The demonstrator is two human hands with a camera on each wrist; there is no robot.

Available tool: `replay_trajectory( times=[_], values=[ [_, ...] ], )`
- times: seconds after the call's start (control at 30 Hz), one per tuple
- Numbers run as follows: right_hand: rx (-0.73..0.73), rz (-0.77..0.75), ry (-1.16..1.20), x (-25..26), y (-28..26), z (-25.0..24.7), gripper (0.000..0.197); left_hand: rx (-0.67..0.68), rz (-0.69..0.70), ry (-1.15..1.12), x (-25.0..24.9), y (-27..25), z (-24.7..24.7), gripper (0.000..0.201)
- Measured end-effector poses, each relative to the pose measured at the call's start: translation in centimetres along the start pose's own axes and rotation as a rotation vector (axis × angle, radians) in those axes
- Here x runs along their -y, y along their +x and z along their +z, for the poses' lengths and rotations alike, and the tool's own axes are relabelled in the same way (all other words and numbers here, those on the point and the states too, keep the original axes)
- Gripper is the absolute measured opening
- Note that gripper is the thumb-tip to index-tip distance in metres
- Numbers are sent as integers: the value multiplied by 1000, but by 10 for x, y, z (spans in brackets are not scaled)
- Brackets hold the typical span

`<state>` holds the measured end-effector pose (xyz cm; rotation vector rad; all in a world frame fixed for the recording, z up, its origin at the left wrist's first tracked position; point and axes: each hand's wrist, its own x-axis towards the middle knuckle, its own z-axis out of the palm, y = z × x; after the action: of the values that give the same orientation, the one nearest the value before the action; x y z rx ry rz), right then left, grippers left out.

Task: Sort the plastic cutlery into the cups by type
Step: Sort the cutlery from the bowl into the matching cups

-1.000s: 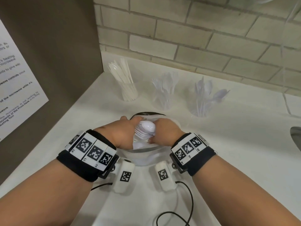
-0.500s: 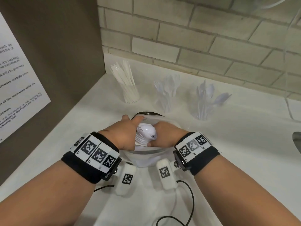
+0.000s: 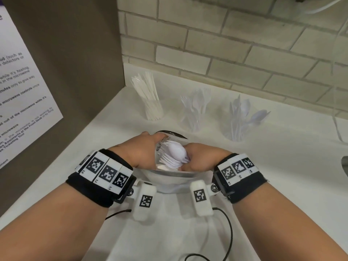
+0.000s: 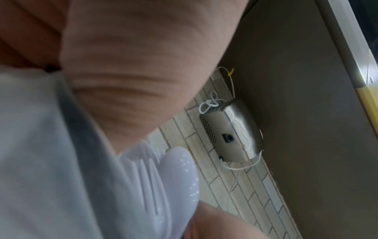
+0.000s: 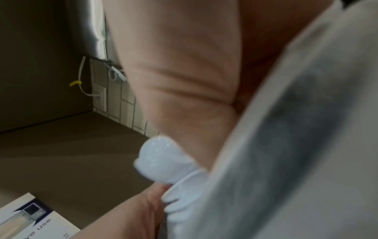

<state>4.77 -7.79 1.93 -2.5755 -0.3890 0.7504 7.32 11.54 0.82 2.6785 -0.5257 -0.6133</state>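
Note:
Both hands are inside a clear bowl (image 3: 175, 174) on the white counter. My right hand (image 3: 199, 157) grips the handles of a bunch of white plastic spoons and forks (image 3: 176, 154), whose heads point left. My left hand (image 3: 143, 147) lies over the bowl's left rim beside the fork tines; its fingers are hidden. The wrist views show the spoon heads (image 4: 180, 174) (image 5: 161, 160) close to each palm. At the back stand three clear cups: one of knives (image 3: 153, 110), one of forks (image 3: 195, 113), one of spoons (image 3: 239, 121).
A brown side panel with a printed notice (image 3: 22, 100) closes off the left. A brick wall runs behind the cups. A black cable (image 3: 226, 232) lies on the counter near me. A sink edge (image 3: 345, 166) shows at the far right.
Both hands stay in the bowl. The bunch of spoons and forks has shifted a little within them, towards the right hand.

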Motion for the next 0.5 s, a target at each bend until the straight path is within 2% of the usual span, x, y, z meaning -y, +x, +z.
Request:
replay_trajectory(
  times=[0.1,0.27,0.4,0.5],
  values=[
    [11,-9,48,-1,-2,2,32,3,12,-9,-1,-1,0,92],
    [-79,-34,220,-10,-5,1,25,-32,33,-37,0,-6,-9,82],
    [-75,-81,330,-7,-9,-2,23,-16,30,-34,-4,-7,-11,83],
    [-124,-104,458,-2,-9,-2,22,-13,41,-31,-12,-9,-12,66]
  ],
)
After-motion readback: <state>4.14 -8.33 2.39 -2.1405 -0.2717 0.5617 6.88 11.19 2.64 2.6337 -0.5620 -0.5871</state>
